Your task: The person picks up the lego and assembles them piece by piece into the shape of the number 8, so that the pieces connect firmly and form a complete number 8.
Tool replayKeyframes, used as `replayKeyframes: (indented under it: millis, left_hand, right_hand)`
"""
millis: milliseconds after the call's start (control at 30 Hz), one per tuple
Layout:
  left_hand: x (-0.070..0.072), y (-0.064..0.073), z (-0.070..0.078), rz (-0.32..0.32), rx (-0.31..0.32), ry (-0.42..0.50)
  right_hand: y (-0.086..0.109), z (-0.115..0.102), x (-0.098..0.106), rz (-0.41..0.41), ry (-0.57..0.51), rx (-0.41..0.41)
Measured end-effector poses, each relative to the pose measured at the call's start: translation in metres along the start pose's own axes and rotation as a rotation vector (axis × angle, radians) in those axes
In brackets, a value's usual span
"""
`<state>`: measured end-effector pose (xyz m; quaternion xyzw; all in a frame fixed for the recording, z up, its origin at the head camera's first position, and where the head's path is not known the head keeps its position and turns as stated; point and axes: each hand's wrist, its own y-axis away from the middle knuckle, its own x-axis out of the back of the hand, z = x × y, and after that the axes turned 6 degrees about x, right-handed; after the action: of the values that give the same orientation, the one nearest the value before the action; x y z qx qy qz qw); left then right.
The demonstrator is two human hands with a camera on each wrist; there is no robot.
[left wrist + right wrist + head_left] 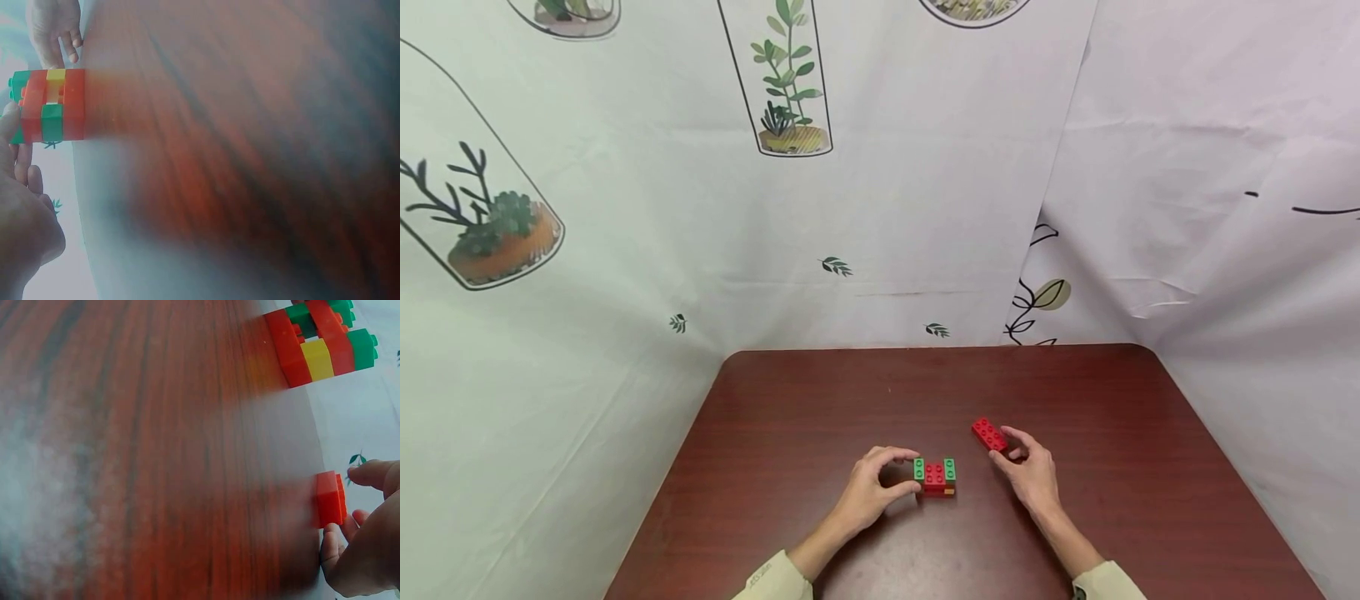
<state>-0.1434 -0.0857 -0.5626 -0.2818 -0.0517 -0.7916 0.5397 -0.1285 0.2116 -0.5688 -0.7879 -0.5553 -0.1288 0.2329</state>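
A small brick stack (pixel 934 477) stands on the table, its red, yellow and green toy bricks layered. Two green bricks top its left and right ends in the head view, with red studs between them. My left hand (pixel 862 493) holds the stack's left end between thumb and forefinger. To the right and farther back lies a loose red brick (pixel 988 434), studs up. Around its near right side is my right hand (pixel 1033 475), thumb and fingers spread. The right wrist view shows a small gap between one fingertip and that red brick (pixel 330 499).
The dark brown wooden table (pixel 820 392) has rounded far corners. White cloth (pixel 925 208) printed with plants in jars hangs behind it and along both sides.
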Motion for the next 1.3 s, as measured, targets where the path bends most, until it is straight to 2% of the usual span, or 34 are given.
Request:
replayKeyframes:
  millis: [400,667,900,1300]
  left_hand:
    - [0.000,0.002,-0.001,-0.003,0.035,0.018]
    - [-0.001,0.002,-0.001,0.001,0.037,0.024]
    - [-0.001,0.001,-0.001,0.003,0.037,0.026]
    - [-0.001,0.001,0.001,0.002,0.044,0.015]
  right_hand:
    - [-0.004,0.003,-0.002,-0.029,0.058,-0.017]
    - [-0.007,0.005,-0.005,-0.029,0.091,-0.006]
    - [-0.010,0.004,-0.003,-0.061,0.086,-0.026]
    - [-0.012,0.008,-0.001,-0.058,0.044,-0.020]
